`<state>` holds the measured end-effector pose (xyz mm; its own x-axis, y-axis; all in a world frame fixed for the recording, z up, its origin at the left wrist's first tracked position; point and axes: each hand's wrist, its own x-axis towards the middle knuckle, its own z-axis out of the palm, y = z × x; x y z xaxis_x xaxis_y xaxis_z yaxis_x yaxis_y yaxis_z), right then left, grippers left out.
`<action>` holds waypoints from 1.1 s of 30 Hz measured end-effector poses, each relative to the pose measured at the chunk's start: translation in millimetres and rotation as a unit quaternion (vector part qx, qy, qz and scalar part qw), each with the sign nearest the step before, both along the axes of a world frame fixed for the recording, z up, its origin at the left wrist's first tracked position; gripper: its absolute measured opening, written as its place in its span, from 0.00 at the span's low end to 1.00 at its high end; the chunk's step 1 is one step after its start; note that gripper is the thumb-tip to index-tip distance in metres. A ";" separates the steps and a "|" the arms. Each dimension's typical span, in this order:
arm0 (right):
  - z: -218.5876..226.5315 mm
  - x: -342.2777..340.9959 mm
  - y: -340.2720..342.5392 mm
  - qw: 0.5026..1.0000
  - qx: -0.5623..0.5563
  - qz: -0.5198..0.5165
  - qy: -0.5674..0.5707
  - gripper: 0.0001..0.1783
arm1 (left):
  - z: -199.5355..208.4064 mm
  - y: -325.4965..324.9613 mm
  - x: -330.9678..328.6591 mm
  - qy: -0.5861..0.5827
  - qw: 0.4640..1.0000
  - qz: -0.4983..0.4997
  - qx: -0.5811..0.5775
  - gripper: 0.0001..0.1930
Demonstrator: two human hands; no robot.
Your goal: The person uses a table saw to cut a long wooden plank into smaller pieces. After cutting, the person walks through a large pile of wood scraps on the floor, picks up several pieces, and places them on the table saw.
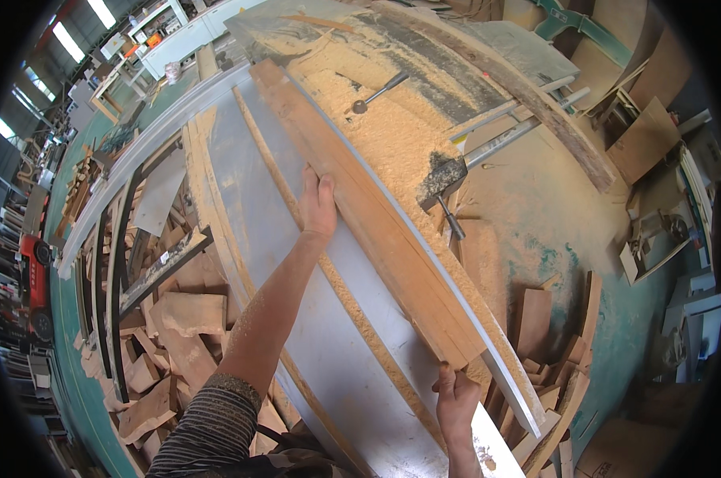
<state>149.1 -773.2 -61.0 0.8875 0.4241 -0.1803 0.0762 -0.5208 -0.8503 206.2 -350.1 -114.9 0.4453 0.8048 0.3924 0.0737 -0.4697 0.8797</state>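
A long reddish-brown wooden board (pixel 368 215) lies slantwise on a grey metal saw table (pixel 336 319), along a straight metal fence (pixel 432 251). At the board's left edge, around its middle, my left hand (pixel 319 205) presses with bent fingers; some fingertips are hidden. My right hand (pixel 456 397) is closed at the board's near end, thumb up against it, the other fingers curled below. Sawdust coats my left forearm and lies in strips on the table. No saw blade shows.
Sawdust (pixel 400 151) heaps beyond the fence around a clamp with a black-handled lever (pixel 384 89). A long rough-edged plank (pixel 528 95) lies at the far right. Wood offcuts (pixel 189 319) pile up below left, with more offcuts (pixel 563 358) at right. A dark metal frame (pixel 121 279) stands left.
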 end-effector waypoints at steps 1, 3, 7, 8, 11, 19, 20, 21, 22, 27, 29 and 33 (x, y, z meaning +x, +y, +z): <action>-0.6 0.0 0.5 1.000 0.002 -0.002 0.002 0.29 | 0.4 0.1 -0.2 0.007 1.000 0.001 -0.005 0.28; -1.1 -0.4 1.7 1.000 0.004 -0.006 0.007 0.29 | 1.6 1.3 -0.5 0.022 1.000 0.002 -0.016 0.28; -1.7 -0.9 3.6 1.000 0.003 -0.010 0.014 0.30 | -1.8 6.1 -0.1 0.010 1.000 0.008 0.011 0.28; -1.8 -1.0 4.1 1.000 0.002 -0.010 0.016 0.30 | -2.7 6.8 0.2 0.007 1.000 0.009 0.009 0.28; 1.4 0.0 6.6 1.000 -0.008 -0.008 0.019 0.30 | 0.5 6.4 1.2 0.003 1.000 0.001 -0.008 0.27; 3.1 -0.3 11.5 1.000 -0.009 -0.015 0.021 0.30 | 5.4 9.4 0.7 0.003 1.000 -0.003 -0.001 0.25; 3.1 -0.5 12.4 1.000 -0.006 -0.017 0.021 0.30 | 4.3 10.6 0.6 0.005 1.000 -0.003 -0.002 0.25; 3.7 -0.6 13.3 1.000 -0.005 -0.018 0.022 0.30 | 3.2 11.9 0.2 0.008 1.000 -0.002 -0.004 0.26; 4.4 -0.7 14.3 1.000 -0.005 -0.018 0.023 0.30 | 1.0 13.8 0.4 0.007 1.000 0.004 0.005 0.26; 6.3 0.3 17.1 0.999 -0.011 -0.017 0.026 0.28 | 1.4 16.1 2.2 0.012 1.000 0.010 0.013 0.26; 6.0 0.4 17.5 1.000 -0.012 -0.012 0.023 0.28 | 1.0 17.8 2.2 0.012 1.000 0.007 0.016 0.26; 5.9 0.8 20.4 1.000 -0.001 -0.012 0.019 0.27 | 3.4 18.9 0.9 0.035 0.999 0.022 0.012 0.26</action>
